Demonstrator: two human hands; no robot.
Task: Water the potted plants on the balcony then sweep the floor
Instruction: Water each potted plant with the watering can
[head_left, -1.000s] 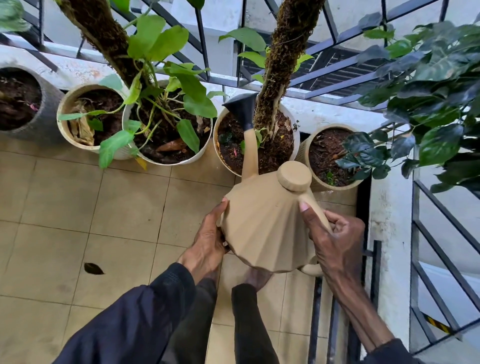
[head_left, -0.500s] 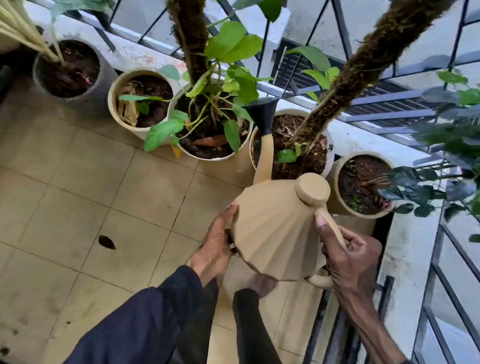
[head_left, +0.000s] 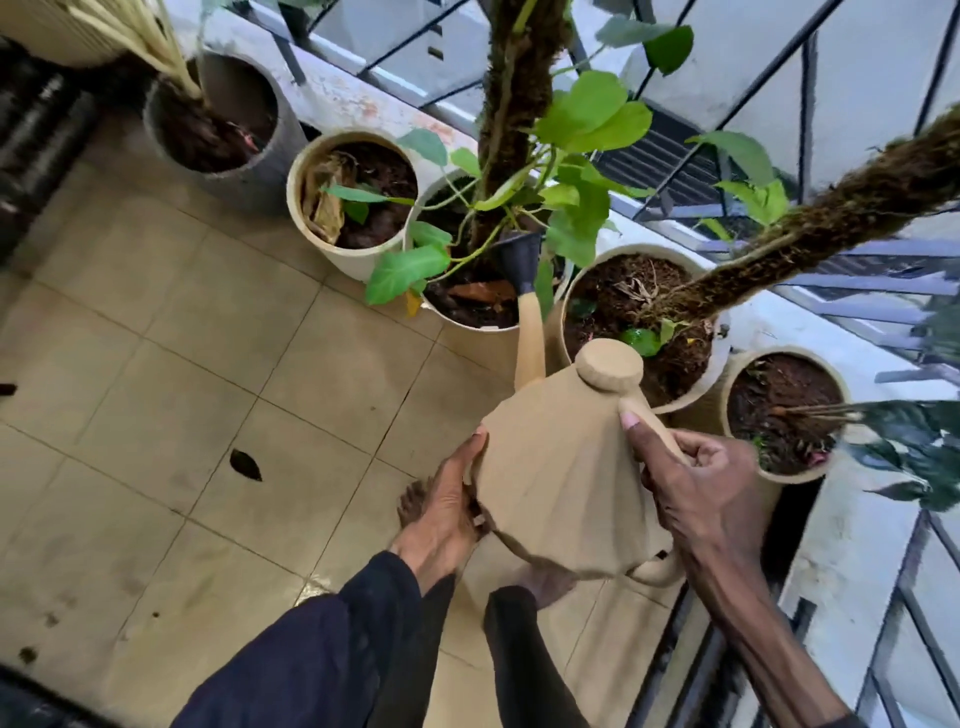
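Hands on either side hold a tan, ribbed can (head_left: 561, 478) in the air above the tiled floor (head_left: 208, 364), close to its far right corner. The right hand (head_left: 696, 493) grips the looped handle (head_left: 655, 571) at the can's back, with the fingers wrapped round it and the thumb laid forward along the top, its tip just short of the round lid (head_left: 610, 366). The left hand (head_left: 441, 514) steadies the opposite side. Its thumb lies flat up the can's wall, and its fingers look curled under the lower edge, though the can hides most of them. The spout (head_left: 530, 343) points away from the person and ends in a black rose (head_left: 519, 260), which sits over the soil of a white pot (head_left: 467, 325) with an upright moss pole (head_left: 511, 130) and green leaves. Five pots stand in a row along the floor's far edge, beside the railing (head_left: 883, 285). From the left they are a grey pot (head_left: 254, 176), a cream pot (head_left: 353, 262) holding a dry brown leaf, the white pot, a larger pot (head_left: 719, 364) whose pole leans to the right, and a small pot (head_left: 779, 475) at the right end. A dark fallen leaf (head_left: 245, 464) lies on the tiles, left of the hands. One bare foot (head_left: 413, 501) shows just behind the left hand.
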